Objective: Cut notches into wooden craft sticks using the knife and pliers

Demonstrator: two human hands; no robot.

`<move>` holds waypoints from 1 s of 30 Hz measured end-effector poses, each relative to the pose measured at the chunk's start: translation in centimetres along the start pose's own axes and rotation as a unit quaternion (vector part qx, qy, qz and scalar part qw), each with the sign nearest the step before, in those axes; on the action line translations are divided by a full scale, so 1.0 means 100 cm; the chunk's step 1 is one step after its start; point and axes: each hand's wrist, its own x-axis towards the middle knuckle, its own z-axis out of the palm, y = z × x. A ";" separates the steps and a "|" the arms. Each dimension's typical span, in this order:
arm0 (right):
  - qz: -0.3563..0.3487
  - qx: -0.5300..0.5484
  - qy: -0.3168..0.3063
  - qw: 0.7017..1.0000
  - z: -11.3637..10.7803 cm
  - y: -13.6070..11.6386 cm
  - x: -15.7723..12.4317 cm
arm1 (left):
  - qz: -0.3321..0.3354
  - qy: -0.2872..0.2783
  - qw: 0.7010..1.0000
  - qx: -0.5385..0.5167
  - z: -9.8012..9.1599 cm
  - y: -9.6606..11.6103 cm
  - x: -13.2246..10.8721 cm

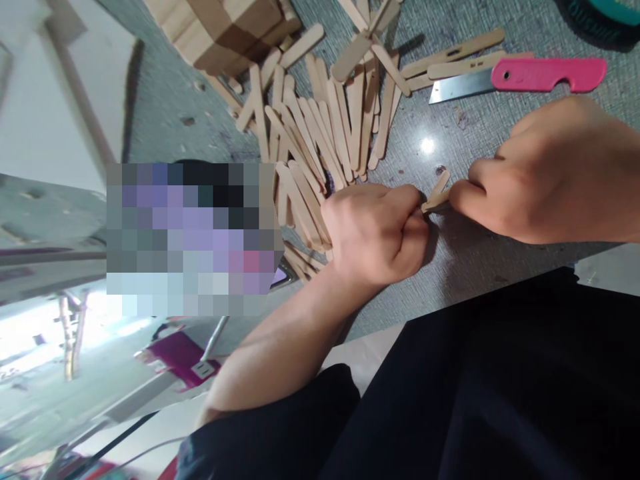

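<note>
My left hand (380, 230) is closed in a fist round one end of a wooden craft stick (437, 201). The other end is pinched by my right hand (545, 173). Between the hands the stick looks split, with a short sliver angled up from it; much of its length is hidden by my fingers. A pink-handled craft knife (550, 75) lies above my right hand, its blade out and pointing left. Beyond my left hand spreads a loose pile of craft sticks (310, 133), its nearest ones close to my wrist.
A brown wooden-looking block (230, 33) stands at the top left of the pile. Crossed sticks (367, 40) form a star shape near the top. A dark and teal round object (600, 27) is at the top right corner. A blurred, pixelated patch covers part of the left side.
</note>
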 end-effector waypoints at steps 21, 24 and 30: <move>0.017 0.055 -0.035 0.998 -0.001 0.001 -0.001 | -0.010 -0.013 1.000 -0.022 -0.001 -0.002 -0.003; 0.000 0.039 -0.043 0.998 -0.002 0.004 0.002 | -0.009 -0.006 0.999 -0.032 0.000 -0.002 -0.003; -0.011 0.025 -0.074 0.997 -0.003 0.008 0.002 | 0.012 0.017 0.999 -0.027 0.000 -0.002 -0.002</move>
